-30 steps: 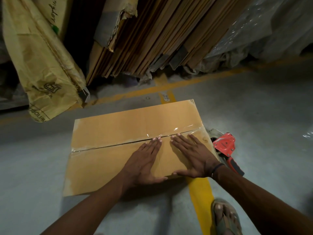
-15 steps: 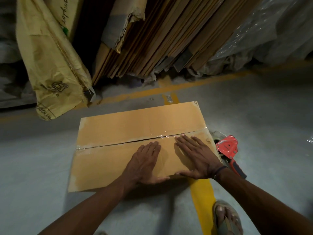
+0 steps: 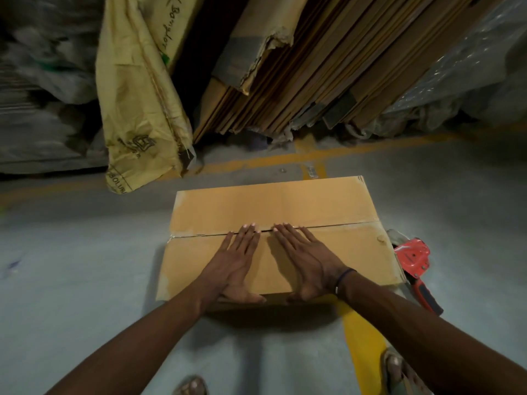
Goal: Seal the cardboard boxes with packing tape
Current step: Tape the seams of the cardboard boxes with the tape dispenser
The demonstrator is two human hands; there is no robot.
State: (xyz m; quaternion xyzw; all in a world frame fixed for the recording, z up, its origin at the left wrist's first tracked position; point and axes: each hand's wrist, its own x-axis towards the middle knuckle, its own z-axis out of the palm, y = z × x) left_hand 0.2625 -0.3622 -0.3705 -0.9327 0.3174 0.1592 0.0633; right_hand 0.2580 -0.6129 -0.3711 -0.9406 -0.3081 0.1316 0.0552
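Observation:
A brown cardboard box [image 3: 285, 206] lies on the grey floor with its two top flaps shut. Clear packing tape [image 3: 345, 225] runs along the middle seam. My left hand [image 3: 238, 263] lies flat on the near flap, fingers straight, fingertips at the seam. My right hand [image 3: 306, 260] presses flat beside it, fingertips also on the seam. A red tape dispenser [image 3: 415, 259] with a black-and-red handle rests on the floor against the box's right side.
Flattened cardboard sheets [image 3: 313, 67] lean against the back. A yellow sack [image 3: 137, 95] hangs at the back left, and plastic-wrapped bundles [image 3: 470, 67] sit at the right. Yellow floor lines [image 3: 362, 346] cross under the box. My sandalled feet [image 3: 399, 374] are at the bottom.
Both hands slid left along the seam toward the box's middle and stayed flat. The camera view shifted, so the box now sits further right in the frame.

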